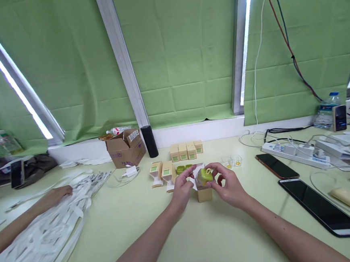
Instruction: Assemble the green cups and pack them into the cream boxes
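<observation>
My right hand [227, 184] pinches a small container with a green lid [206, 175] and a pale loop on top, just above an open small cardboard box [204, 195]. Beside it, my left hand [181, 190] has its index finger stretched out near a white flap of that box, its fingers apart. Behind my left hand lie small green pieces [181, 169]. Two opened cardboard boxes [168, 172] stand to the left, and several closed small boxes [182, 151] are in a row farther back. Clear containers [232, 161] sit behind my right hand.
Another person's hand [57, 194] rests on a pile of white straps [49, 233] at left. A brown carton [126, 149] and black cylinder [149, 141] stand at the back. Phone [276, 166], tablet [323, 206] and power strip [294, 154] lie at right.
</observation>
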`<state>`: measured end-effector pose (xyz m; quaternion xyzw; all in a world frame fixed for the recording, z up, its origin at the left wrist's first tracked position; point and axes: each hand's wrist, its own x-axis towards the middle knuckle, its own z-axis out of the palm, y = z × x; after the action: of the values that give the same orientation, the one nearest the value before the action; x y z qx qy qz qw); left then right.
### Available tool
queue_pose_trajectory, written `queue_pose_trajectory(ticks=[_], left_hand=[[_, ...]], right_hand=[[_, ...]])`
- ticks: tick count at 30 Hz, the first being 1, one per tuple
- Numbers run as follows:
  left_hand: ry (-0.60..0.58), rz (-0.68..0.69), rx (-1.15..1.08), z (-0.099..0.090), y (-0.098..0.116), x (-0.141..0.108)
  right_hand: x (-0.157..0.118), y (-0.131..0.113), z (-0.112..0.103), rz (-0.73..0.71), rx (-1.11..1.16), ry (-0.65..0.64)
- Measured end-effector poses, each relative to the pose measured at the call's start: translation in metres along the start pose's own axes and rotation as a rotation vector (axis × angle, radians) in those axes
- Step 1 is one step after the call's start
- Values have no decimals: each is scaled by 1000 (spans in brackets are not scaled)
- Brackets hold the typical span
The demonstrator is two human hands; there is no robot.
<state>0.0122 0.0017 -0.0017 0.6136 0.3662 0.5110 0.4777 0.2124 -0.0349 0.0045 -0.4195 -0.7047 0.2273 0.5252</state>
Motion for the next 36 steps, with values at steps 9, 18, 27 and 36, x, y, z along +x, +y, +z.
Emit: queue_pose_trajectory(ticks=[9,18,27,36], left_hand=[[9,-11,15,0,-1,0],[16,-17,20,1,3,0],[-9,-29,29,3,3,-1],[-5,-4,62,2,5,-2]], right_hand=[[-3,-4,2,-63,-58,-82],[-4,-2,2,-103,-90,-132],[-7,-4,3,-90,-146,-201],[-3,0,7,-206,-214,-141]])
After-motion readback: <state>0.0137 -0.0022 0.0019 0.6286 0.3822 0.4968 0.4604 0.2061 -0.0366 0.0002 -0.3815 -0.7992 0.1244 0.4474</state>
